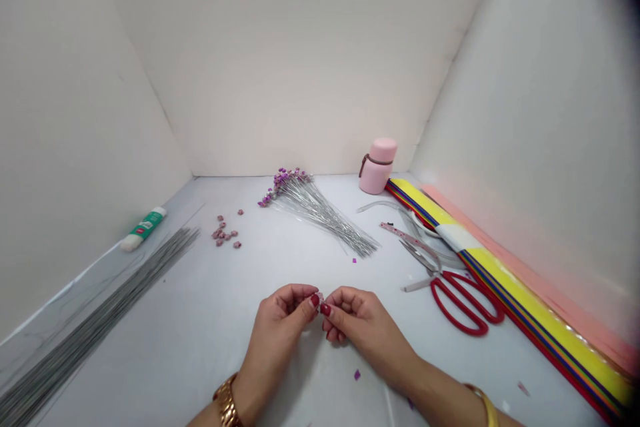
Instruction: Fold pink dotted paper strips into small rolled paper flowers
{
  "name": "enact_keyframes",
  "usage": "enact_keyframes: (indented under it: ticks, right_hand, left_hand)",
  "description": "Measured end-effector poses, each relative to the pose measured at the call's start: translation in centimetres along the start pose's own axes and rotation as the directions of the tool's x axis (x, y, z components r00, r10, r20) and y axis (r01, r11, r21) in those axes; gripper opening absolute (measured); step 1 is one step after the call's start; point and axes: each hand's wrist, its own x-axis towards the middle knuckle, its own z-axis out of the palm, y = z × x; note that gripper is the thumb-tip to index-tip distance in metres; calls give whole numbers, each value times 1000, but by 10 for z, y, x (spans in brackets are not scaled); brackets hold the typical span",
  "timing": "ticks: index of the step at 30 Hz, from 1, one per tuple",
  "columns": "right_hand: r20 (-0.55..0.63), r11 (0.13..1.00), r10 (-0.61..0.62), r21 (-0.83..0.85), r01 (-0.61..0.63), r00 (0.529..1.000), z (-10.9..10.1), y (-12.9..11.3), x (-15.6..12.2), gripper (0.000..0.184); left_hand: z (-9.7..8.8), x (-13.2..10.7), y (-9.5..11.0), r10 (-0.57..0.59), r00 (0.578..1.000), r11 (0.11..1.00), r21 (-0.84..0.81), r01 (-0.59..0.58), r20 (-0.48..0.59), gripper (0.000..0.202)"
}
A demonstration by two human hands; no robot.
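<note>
Head view. Item: left hand point(275, 328), gold watch point(227, 401) on the wrist; right hand point(367, 333), yellow bangle point(484, 404) on the wrist. Both are raised over the white table point(200, 353), meeting at the centre of the view. Grip: narrow on both sides, thumbs and forefingers pinched together on one small pink piece point(319, 297), which sits between the two sets of fingertips, mostly hidden; its exact form is too small to tell. In hand: this piece alone, worked at the fingertips. Nearest to the hands: purple scraps point(357, 374), at 5 o'clock. Around them, taking 12 o'clock as the far corner: wire stems tipped with purple beads point(320, 217), in a loose bundle, at 12; pink bits point(223, 233), scattered, at 11; glue stick point(144, 229), lying down, at 10; bare wires point(85, 327), in a long bundle, at 9; pink flask point(377, 165), upright, at 1; red-handled scissors point(463, 303), lying down, at 3; coloured paper strips point(530, 300), stacked along the right wall, from 2 to 4.
</note>
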Motion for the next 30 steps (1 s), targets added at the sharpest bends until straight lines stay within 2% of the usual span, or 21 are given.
enact_keyframes:
  ticks: [5,9,14,16,20,23,27,30]
  right_hand:
    - [14,993,70,89,-71,997,2,-1,0,32]
    - [47,983,74,167,-81,996,2,-7,-3,27]
    - [97,984,32,173,-49,995,1,-9,-5,15]
    - [83,991,12,131,-23,996,1,-7,-4,15]
    - [13,998,-22,61,21,1000,2,-4,-1,23]
    - [-23,999,-11,38,12,1000,3,-4,0,28]
    - [-40,998,1,57,1,999,3,-2,0,31]
    - [-31,997,-15,75,17,999,2,-1,-1,31]
  left_hand:
    - [0,-1,-2,90,996,987,138,-86,-26,14]
    - [-1,-2,-1,185,982,955,240,-172,-31,13]
    - [-2,0,0,151,988,969,201,-143,-24,13]
    - [-2,1,1,130,991,978,168,-126,-15,13]
    - [-1,1,1,92,993,992,78,-98,78,13]
    - [-2,-1,0,127,985,985,99,-139,119,12]
    - [-2,-4,2,231,963,938,230,-259,140,12]
    - [-1,-5,5,249,957,923,262,-281,149,10]
